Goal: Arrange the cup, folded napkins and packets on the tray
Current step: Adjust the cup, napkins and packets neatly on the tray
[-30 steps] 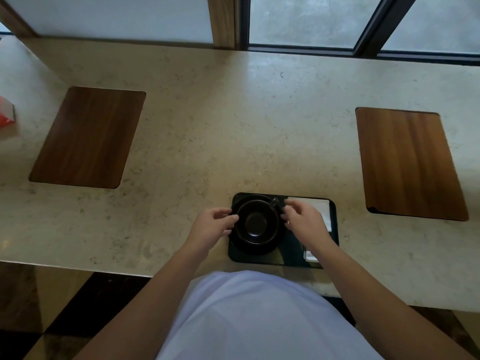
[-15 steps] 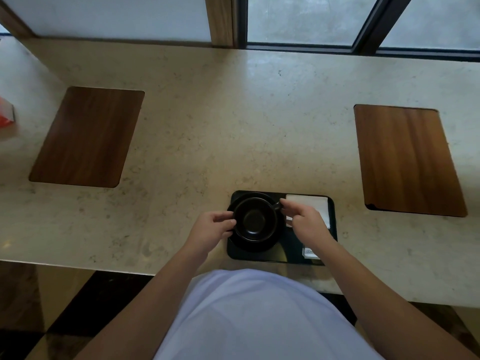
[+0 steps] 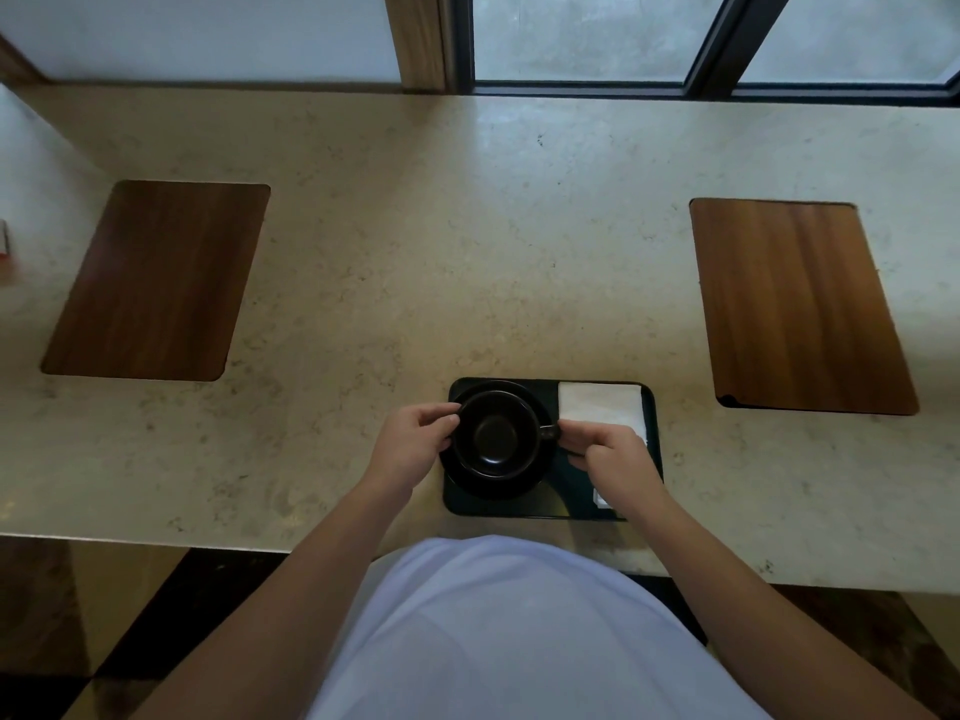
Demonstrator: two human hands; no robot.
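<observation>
Cup: black cup (image 3: 496,436) sits on saucer (image 3: 470,485), left half of black tray (image 3: 524,509).
Left hand (image 3: 410,446): fingertips curled against cup rim.
Right hand (image 3: 615,459): pinches cup handle.
Napkin: folded white napkin (image 3: 600,402), tray's far right corner.

Cup (image 3: 497,438) rotated on its saucer (image 3: 496,484): the handle (image 3: 548,431), earlier at the far right, now points right (toward the napkin (image 3: 602,406)), pinched by the right hand (image 3: 613,455).

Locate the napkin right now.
Head view: the napkin lies in the tray's far right corner, right of the cup, just beyond the right hand.
</observation>
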